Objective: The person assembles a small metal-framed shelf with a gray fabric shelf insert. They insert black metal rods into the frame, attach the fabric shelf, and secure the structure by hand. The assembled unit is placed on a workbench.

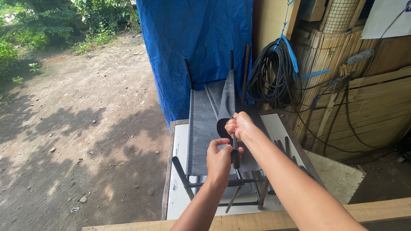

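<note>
A wooden beam (299, 216) is running across the near edge of the view, just in front of the white counter (179, 141). On the counter a dark metal folding frame (222, 184) is lying, its near crossbar close to the counter's near edge. The left hand (219, 160) is closing its fingers around a thin black rod (235, 149) near the rod's capped lower end, above the near middle of the counter. Just beyond it, the right hand (239, 126) is gripping the same rod higher up, fist closed, right where the rod is entering the rolled hem of the grey fabric (205, 128). The fabric is stretching from the near crossbar toward the counter's far edge, where it is hanging on two upright black posts (188, 72). Several loose dark rods (284, 147) are lying along the counter's right edge. No container is showing on the counter. Farther back, a blue tarp (192, 47) is hanging, and a coil of black cable (272, 77) is hanging on the bamboo wall (368, 102).
</note>
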